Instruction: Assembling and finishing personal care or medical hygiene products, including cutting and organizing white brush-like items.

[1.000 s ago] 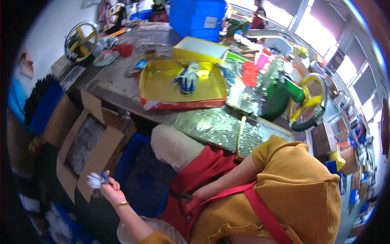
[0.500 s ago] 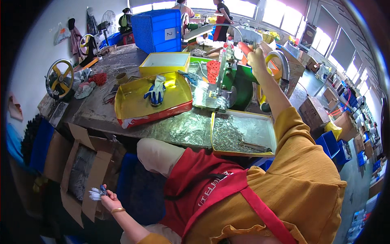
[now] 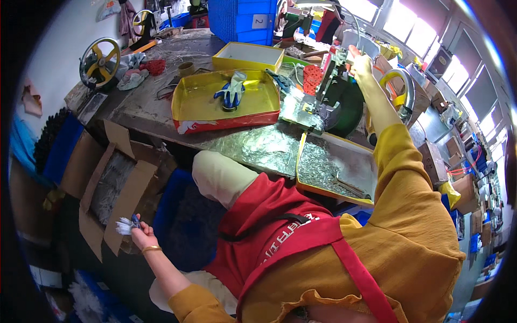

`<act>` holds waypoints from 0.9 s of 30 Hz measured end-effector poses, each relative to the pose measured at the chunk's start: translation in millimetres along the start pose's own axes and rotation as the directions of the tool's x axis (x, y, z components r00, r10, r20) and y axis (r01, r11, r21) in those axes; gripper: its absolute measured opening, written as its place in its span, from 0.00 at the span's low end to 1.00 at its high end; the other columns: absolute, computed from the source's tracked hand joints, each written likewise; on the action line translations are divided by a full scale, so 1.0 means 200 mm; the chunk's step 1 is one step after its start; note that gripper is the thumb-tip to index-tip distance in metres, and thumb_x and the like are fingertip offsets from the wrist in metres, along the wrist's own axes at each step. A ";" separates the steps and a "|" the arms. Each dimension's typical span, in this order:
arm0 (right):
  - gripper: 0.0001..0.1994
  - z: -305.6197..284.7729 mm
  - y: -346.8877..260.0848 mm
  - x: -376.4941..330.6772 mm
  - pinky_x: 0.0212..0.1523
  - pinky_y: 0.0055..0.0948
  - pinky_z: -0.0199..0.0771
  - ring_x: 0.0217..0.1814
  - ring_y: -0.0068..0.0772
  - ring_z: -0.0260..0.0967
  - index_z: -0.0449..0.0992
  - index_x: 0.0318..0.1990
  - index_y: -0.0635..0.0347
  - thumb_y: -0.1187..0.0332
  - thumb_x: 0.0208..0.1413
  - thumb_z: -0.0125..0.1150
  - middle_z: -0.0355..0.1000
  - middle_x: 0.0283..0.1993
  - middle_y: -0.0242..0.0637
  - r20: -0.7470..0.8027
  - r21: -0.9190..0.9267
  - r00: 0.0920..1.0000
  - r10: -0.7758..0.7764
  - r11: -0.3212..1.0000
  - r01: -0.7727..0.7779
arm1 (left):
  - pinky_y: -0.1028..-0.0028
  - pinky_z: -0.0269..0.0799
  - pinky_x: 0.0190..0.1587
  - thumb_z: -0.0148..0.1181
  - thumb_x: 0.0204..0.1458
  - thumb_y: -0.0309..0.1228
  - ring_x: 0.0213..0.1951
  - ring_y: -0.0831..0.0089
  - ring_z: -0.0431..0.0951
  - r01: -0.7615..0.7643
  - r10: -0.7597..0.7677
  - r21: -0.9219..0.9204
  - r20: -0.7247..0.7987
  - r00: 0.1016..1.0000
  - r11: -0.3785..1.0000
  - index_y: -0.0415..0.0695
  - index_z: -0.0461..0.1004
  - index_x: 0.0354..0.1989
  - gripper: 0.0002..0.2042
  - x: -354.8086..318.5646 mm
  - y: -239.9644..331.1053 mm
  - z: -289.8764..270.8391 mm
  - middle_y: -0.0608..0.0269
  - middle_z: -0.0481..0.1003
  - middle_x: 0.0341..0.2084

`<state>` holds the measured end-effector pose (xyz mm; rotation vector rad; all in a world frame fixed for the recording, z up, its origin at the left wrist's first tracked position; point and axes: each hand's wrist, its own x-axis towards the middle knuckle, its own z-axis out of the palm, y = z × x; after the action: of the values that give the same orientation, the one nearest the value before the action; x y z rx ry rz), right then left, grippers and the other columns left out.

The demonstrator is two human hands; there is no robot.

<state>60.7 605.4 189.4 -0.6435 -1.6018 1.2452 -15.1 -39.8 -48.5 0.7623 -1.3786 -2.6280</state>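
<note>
My left hand (image 3: 142, 235) is closed around a bundle of thin white strips (image 3: 124, 226), with a dark blue piece at the fingertips. It hovers beside an open cardboard box (image 3: 131, 185) that holds clear plastic-looking material. My right hand (image 3: 362, 67) reaches up to the top of a bench press (image 3: 328, 89), its fingers curled by an orange-red part (image 3: 354, 51). The grip itself is partly hidden. Below the press, a yellow-edged tray (image 3: 335, 192) contains many small metal pieces (image 3: 318, 161) and a long metal tool (image 3: 353, 187).
On the worktable (image 3: 134, 102) sit a gold-lined box lid (image 3: 199, 99) with a white-and-blue glove (image 3: 232, 92), a yellow box (image 3: 247, 55) and a blue crate (image 3: 242, 21). Handwheels stand left (image 3: 100, 63) and right (image 3: 407, 97). A blue bin (image 3: 186, 226) is by my knees.
The view has tilted, so the bench appears shifted right and up. My left hand still holds the white bundle near the cardboard box. My right hand stays at the press top.
</note>
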 end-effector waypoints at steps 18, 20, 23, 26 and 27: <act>0.04 0.95 -0.33 0.52 0.07 0.18 0.50 0.09 0.19 0.52 0.64 0.26 0.58 0.71 0.48 0.42 0.58 0.15 0.28 0.589 0.366 0.689 -0.422 0.900 0.238 | 0.83 0.46 0.11 0.37 0.44 0.29 0.08 0.84 0.50 0.039 -0.017 0.102 -0.210 0.978 0.994 0.44 0.68 0.31 0.11 -0.01 -0.03 -0.13 0.70 0.58 0.08; 0.04 1.29 -0.34 0.27 0.08 0.18 0.51 0.10 0.19 0.52 0.64 0.26 0.58 0.71 0.49 0.42 0.58 0.16 0.28 0.676 0.371 0.644 -0.357 0.921 0.121 | 0.83 0.46 0.10 0.36 0.44 0.28 0.07 0.83 0.49 0.028 -0.010 0.093 -0.187 0.982 0.995 0.44 0.68 0.30 0.12 0.00 -0.04 -0.09 0.70 0.58 0.07; 0.04 1.70 -0.34 -0.42 0.08 0.17 0.51 0.11 0.19 0.53 0.63 0.26 0.57 0.70 0.49 0.43 0.58 0.16 0.27 0.808 0.345 0.531 -0.257 0.936 -0.072 | 0.83 0.46 0.10 0.36 0.46 0.29 0.07 0.83 0.50 0.011 0.003 0.069 -0.209 0.978 0.998 0.43 0.68 0.30 0.11 -0.06 0.00 -0.10 0.69 0.58 0.07; 0.04 1.75 -0.11 -0.61 0.10 0.16 0.54 0.13 0.17 0.54 0.63 0.28 0.57 0.68 0.50 0.44 0.58 0.17 0.25 0.921 0.310 0.291 -0.260 0.941 -0.138 | 0.83 0.47 0.11 0.34 0.48 0.29 0.07 0.83 0.50 0.010 -0.002 0.041 -0.191 0.982 0.999 0.41 0.67 0.31 0.12 -0.11 0.01 -0.03 0.69 0.59 0.07; 0.07 1.78 0.04 -0.62 0.10 0.14 0.54 0.13 0.16 0.55 0.63 0.29 0.57 0.64 0.51 0.46 0.58 0.17 0.25 0.938 0.286 0.269 -0.218 0.926 -0.245 | 0.83 0.47 0.11 0.34 0.48 0.29 0.07 0.84 0.50 0.005 0.002 0.041 -0.165 0.986 0.999 0.41 0.67 0.31 0.12 -0.11 0.02 0.01 0.69 0.59 0.07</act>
<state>-215.5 355.3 134.7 0.5950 -2.1723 2.1221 2.2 -34.9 -35.7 0.9624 -1.3908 -2.4792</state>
